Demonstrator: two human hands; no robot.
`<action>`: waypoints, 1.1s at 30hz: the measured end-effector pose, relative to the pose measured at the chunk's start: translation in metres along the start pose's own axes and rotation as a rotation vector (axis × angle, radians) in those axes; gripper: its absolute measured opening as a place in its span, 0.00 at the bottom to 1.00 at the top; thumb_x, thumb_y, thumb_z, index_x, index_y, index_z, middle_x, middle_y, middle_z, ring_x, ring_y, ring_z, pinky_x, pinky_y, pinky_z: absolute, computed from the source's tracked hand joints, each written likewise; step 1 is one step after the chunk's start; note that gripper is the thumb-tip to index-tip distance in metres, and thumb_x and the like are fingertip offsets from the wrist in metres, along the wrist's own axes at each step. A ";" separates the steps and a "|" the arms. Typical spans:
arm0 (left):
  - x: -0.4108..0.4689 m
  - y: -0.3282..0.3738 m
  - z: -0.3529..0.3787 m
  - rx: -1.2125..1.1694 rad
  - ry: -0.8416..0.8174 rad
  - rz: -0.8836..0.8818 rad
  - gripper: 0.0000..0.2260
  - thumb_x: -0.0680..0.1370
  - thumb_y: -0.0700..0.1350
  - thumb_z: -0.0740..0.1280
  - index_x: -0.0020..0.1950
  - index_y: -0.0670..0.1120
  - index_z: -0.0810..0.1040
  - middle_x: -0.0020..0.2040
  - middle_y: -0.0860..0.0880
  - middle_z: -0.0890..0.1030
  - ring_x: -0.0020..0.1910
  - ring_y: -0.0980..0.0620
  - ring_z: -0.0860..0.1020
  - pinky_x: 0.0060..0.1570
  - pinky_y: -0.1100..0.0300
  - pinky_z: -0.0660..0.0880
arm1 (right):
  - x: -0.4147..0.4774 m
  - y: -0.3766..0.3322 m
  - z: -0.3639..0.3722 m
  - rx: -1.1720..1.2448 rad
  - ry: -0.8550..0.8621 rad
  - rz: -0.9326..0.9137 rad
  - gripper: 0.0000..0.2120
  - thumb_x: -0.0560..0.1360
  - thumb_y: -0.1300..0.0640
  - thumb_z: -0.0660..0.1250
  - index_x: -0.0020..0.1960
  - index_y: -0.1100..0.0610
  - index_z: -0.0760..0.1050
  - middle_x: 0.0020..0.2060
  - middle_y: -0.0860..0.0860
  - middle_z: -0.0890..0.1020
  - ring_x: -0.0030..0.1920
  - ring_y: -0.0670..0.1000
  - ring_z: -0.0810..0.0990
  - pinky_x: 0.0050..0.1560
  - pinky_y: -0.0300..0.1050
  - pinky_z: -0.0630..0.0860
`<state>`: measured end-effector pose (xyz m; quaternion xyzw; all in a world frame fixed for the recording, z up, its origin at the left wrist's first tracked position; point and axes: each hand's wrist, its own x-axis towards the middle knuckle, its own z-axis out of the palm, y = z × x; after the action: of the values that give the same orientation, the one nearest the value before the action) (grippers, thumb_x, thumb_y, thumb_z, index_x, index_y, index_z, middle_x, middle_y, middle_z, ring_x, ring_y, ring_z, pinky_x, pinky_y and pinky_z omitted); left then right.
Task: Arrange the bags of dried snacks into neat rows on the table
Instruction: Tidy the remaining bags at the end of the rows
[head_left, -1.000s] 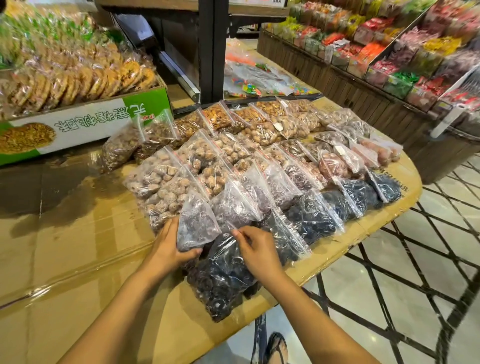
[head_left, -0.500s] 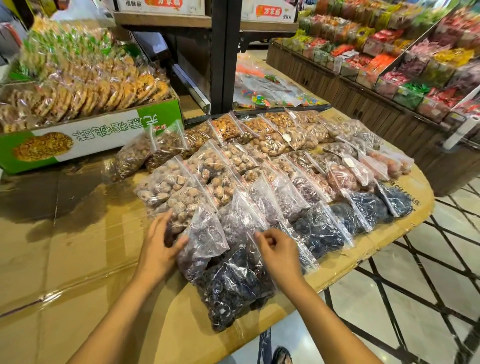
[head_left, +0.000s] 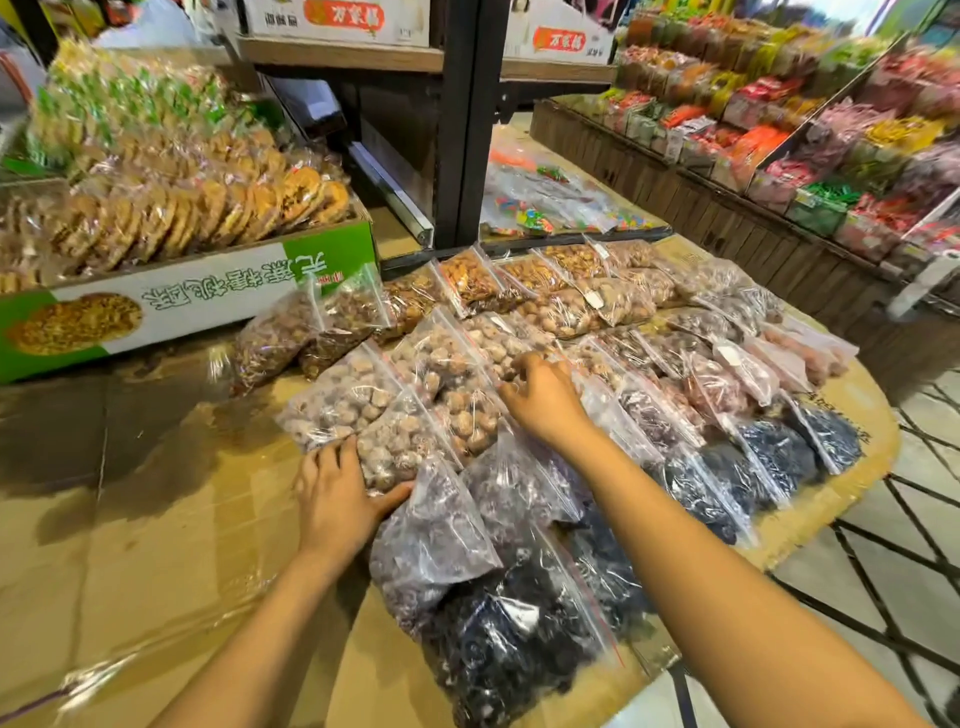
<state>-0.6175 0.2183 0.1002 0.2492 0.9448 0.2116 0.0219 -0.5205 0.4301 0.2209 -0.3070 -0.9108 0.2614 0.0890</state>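
1. Fingers (head_left: 332, 457) of the left hand (head_left: 337, 499) lie spread and flat against the near edge of a clear bag of pale brown dried snacks (head_left: 400, 441); they press on it and do not close around it.
2. Fingers (head_left: 524, 366) of the right hand (head_left: 545, 400) are bent downward on the bags (head_left: 488, 343) in the middle of the group; whether they pinch a bag cannot be seen.
3. Many clear zip bags lie in slanted, overlapping rows on the worktop (head_left: 130, 545), which is covered with cardboard and shiny film.
4. Far rows hold orange-brown snacks (head_left: 472, 280), the middle rows hold pale brown and pinkish ones, and the nearest row holds dark, almost black pieces (head_left: 769, 457).
5. One large bag of dark fruit (head_left: 509, 639) lies at the near worktop edge, between the two forearms, partly under a bag of purple-grey pieces (head_left: 436, 540).
6. A green and white carton of round biscuits (head_left: 182, 301) stands at the left, touching the far bags.
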 end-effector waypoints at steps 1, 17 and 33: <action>0.001 -0.003 0.001 -0.009 0.005 0.045 0.46 0.65 0.73 0.61 0.72 0.42 0.63 0.67 0.41 0.71 0.66 0.41 0.65 0.65 0.47 0.64 | 0.008 -0.003 0.004 -0.020 -0.047 0.025 0.16 0.78 0.53 0.64 0.60 0.61 0.68 0.44 0.52 0.75 0.44 0.51 0.74 0.38 0.40 0.71; 0.015 -0.020 0.005 -0.289 -0.071 0.035 0.48 0.60 0.80 0.57 0.74 0.57 0.60 0.71 0.50 0.68 0.70 0.46 0.63 0.68 0.46 0.62 | 0.056 0.002 0.053 -0.022 -0.086 0.402 0.17 0.79 0.45 0.59 0.44 0.57 0.76 0.36 0.52 0.78 0.40 0.55 0.76 0.31 0.42 0.66; 0.015 -0.016 -0.004 -0.484 -0.177 0.119 0.39 0.63 0.75 0.60 0.71 0.63 0.58 0.66 0.56 0.67 0.65 0.55 0.64 0.61 0.56 0.65 | 0.059 0.014 0.059 0.040 -0.051 0.424 0.04 0.77 0.56 0.63 0.44 0.55 0.72 0.37 0.50 0.77 0.36 0.50 0.74 0.29 0.40 0.64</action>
<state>-0.6383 0.2119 0.0980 0.3093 0.8448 0.4097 0.1510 -0.5789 0.4505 0.1635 -0.4831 -0.8225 0.2998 0.0152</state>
